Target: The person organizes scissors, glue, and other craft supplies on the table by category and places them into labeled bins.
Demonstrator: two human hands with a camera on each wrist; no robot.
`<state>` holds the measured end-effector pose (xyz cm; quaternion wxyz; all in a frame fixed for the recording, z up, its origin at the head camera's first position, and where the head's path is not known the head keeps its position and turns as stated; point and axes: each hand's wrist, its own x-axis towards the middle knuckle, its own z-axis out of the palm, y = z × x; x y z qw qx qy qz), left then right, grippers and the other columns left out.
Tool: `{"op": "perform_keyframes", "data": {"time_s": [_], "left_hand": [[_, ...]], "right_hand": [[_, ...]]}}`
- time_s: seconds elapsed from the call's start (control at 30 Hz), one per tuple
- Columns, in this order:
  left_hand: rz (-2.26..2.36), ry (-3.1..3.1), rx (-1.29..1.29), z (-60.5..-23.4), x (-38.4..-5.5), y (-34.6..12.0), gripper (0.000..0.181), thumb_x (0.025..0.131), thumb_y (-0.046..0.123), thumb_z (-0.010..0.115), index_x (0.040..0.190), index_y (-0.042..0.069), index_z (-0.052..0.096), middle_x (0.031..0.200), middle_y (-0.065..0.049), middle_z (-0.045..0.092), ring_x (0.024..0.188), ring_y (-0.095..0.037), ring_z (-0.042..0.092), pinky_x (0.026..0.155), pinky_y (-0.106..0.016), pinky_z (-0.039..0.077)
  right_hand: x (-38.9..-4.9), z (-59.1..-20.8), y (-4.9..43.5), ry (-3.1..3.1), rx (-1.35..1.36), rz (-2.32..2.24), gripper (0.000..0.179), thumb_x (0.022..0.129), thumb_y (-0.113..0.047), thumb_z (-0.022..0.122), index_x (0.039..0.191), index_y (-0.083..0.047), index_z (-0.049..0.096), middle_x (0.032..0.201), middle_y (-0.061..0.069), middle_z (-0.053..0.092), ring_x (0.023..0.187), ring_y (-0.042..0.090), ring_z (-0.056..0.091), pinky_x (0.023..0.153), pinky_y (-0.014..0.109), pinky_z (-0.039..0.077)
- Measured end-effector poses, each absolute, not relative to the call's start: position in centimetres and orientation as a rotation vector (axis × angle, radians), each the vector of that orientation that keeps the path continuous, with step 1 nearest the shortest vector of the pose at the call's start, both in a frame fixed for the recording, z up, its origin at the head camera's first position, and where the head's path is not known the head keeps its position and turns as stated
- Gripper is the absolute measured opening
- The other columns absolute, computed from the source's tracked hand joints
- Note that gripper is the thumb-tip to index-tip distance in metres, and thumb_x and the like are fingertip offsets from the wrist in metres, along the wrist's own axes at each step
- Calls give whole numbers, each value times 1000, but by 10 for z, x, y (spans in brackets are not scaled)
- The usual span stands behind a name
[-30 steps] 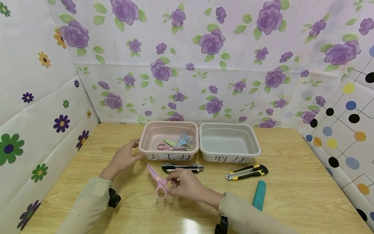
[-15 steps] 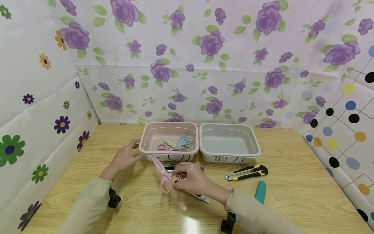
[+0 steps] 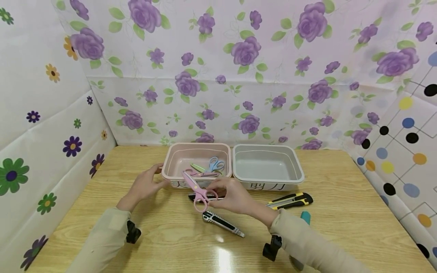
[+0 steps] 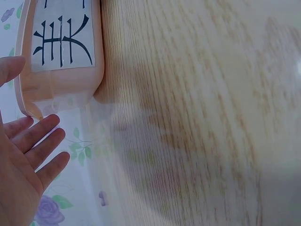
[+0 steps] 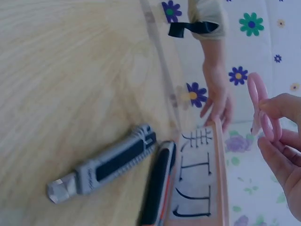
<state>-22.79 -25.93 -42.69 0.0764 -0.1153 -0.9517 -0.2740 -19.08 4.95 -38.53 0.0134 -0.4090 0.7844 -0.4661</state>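
My right hand (image 3: pixel 235 195) pinches a pair of pink scissors (image 3: pixel 195 186) by a handle loop, raised above the table before the pink bin (image 3: pixel 197 178). Their blades point to the upper left, towards the bin's front rim. In the right wrist view the pink handle loops (image 5: pixel 264 110) show between thumb and fingers. At the left end of the pink bin, my left hand (image 3: pixel 147 186) rests with its fingers fairly straight, fingertips by the rim and thumb at the front corner. Inside that bin lie blue scissors (image 3: pixel 216 164), another pink pair and something green.
A grey bin (image 3: pixel 268 167) adjoins the pink one on the right. A silver-and-black utility knife (image 3: pixel 223 223) lies in front, with a black one (image 3: pixel 195 197) partly hidden behind the pink scissors. A yellow-and-black knife (image 3: pixel 290 200) and a teal-ended object (image 3: pixel 305 217) lie farther right.
My right hand has carried the pink scissors up and to the right, nearer the pink bin. The silver-and-black knife has come into sight beneath. My left hand has stayed put.
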Motion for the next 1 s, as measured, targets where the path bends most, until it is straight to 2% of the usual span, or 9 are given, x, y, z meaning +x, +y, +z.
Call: {"op": "perform_keyframes", "data": {"time_s": [0.13, 0.27, 0.37, 0.47, 0.67, 0.87, 1.0], "left_hand": [[-820, -2854, -344, -427, -228, -260, 67, 82, 37, 65, 133, 1, 41, 113, -21, 59, 108, -40, 52, 86, -56, 41], [-825, -2850, -350, -427, -228, -260, 68, 82, 39, 65, 133, 2, 40, 113, -22, 59, 108, -41, 52, 87, -57, 40], [-822, -2848, -351, -428, -229, -260, 68, 82, 40, 65, 133, 3, 41, 113, -21, 59, 108, -40, 52, 87, -56, 40], [-815, -2846, -355, -429, -229, -261, 69, 82, 41, 64, 133, 2, 41, 113, -21, 59, 108, -40, 52, 87, -56, 41], [-803, -2845, -356, -429, -228, -261, 67, 83, 41, 63, 133, 2, 41, 113, -21, 59, 107, -40, 53, 85, -56, 42], [-825, -2846, -345, -429, -228, -260, 68, 82, 41, 64, 133, 3, 41, 114, -21, 59, 108, -40, 52, 86, -56, 41], [-834, -2847, -340, -428, -228, -260, 68, 81, 40, 65, 134, 3, 41, 114, -22, 58, 108, -40, 51, 86, -57, 41]], "right_hand": [[-197, -378, 53, 2466, -1273, -1408, 28, 73, -10, 75, 100, -5, 68, 96, 5, 62, 77, 20, 61, 68, 20, 52], [-205, -374, 55, 2490, -1311, -1382, 30, 73, -10, 75, 101, -3, 67, 103, 8, 62, 73, 16, 60, 63, 18, 52], [-212, -373, 57, 2456, -1334, -1401, 30, 73, -6, 75, 101, -1, 67, 107, 10, 61, 76, 12, 59, 64, 19, 52], [-218, -374, 59, 2386, -1323, -1448, 31, 72, -2, 74, 102, 1, 66, 105, 9, 60, 80, 10, 58, 67, 21, 53], [-228, -373, 60, 2358, -1352, -1475, 31, 73, -7, 74, 103, -2, 67, 95, 10, 60, 78, 15, 57, 67, 23, 53], [-238, -371, 58, 2431, -1281, -1478, 28, 73, -3, 73, 99, 1, 66, 97, 10, 60, 83, 27, 60, 70, 22, 53], [-248, -371, 59, 2468, -1290, -1462, 28, 74, -1, 71, 101, 3, 65, 100, 12, 60, 84, 28, 60, 71, 22, 52]]}}
